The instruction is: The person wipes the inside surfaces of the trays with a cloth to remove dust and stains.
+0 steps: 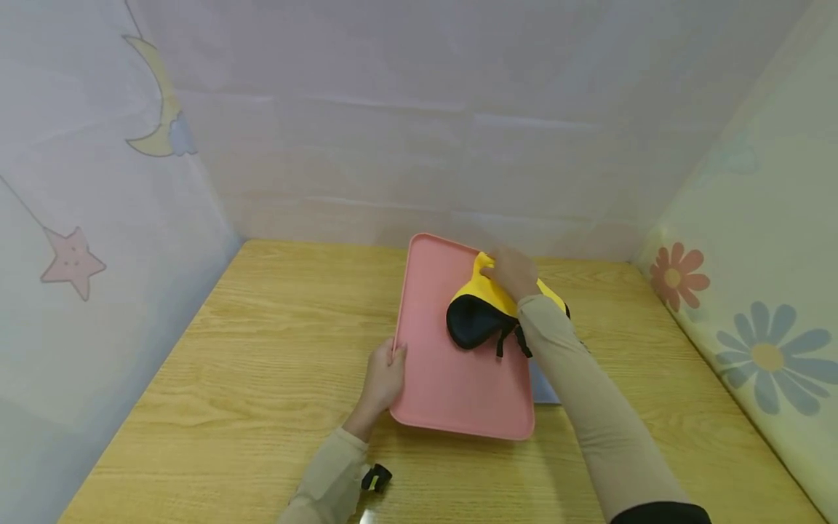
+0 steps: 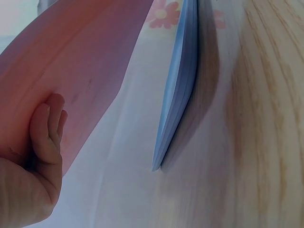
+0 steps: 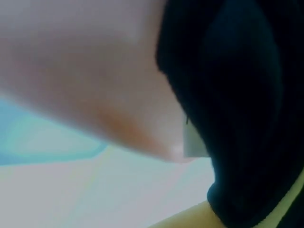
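Observation:
My left hand (image 1: pixel 382 375) grips the left edge of a pink rectangular tray (image 1: pixel 432 393), thumb on the rim and fingers (image 2: pixel 47 128) against its underside. The tray is held up at a tilt over the table. A soft yellow-and-black padded piece with short black straps (image 1: pixel 481 320) lies over the tray's right side. My right hand (image 1: pixel 513 273) holds its yellow part from above. Up close in the right wrist view, its black fabric (image 3: pixel 237 95) carries a small white tag (image 3: pixel 194 142). Below the pink tray lies a blue tray (image 2: pixel 178 90), mostly hidden in the head view.
Everything is over a light wooden table (image 1: pixel 262 349). A pale cloth wall (image 1: pixel 393 160) stands behind it, with printed walls at both sides. A small black device (image 1: pixel 376 478) sits at my left sleeve.

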Tool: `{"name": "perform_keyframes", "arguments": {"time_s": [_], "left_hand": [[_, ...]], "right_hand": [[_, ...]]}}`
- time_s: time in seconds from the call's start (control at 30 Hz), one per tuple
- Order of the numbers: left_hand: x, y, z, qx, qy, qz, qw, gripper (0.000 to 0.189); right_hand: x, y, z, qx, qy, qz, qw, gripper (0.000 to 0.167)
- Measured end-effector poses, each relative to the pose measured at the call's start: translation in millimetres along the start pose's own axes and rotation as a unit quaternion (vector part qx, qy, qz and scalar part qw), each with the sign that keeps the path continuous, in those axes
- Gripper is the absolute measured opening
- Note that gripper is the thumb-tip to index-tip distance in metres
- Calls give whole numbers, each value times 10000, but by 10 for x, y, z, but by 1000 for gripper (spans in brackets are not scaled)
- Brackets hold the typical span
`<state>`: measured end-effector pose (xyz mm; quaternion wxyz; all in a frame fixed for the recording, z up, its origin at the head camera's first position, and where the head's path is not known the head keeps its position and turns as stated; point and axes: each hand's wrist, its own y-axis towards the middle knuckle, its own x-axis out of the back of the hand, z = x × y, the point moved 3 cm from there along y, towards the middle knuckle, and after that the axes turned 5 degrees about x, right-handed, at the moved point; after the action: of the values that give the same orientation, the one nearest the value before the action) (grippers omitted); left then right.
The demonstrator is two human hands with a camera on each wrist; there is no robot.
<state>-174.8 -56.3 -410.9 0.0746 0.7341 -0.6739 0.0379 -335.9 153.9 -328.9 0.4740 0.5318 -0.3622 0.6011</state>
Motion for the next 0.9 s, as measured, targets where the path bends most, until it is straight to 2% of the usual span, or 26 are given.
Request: {"name": "perform_keyframes", "arguments": {"time_s": [0.17, 0.27, 0.5, 0.63, 0.9], "left_hand": [[45, 3, 8, 166, -3, -32, 9999, 21], [75, -8, -43, 151, -17, -41, 9999, 21], [138, -164, -391, -15, 81, -53, 10000, 18], [148, -180, -433, 8, 131, -58, 9999, 18], [128, -193, -417, -22, -16, 52, 10000, 17]], "right_hand": [[6, -52, -163, -263, 106, 94, 9996, 40], [5, -69, -226, -420, 10, 145, 9990, 41], [-44, -51, -256, -517, -9, 175, 9985, 47], [-81, -35, -257, -534, 258, 115, 9982, 49], [-126, -6, -147, -530, 546, 209, 9969, 50]]}}
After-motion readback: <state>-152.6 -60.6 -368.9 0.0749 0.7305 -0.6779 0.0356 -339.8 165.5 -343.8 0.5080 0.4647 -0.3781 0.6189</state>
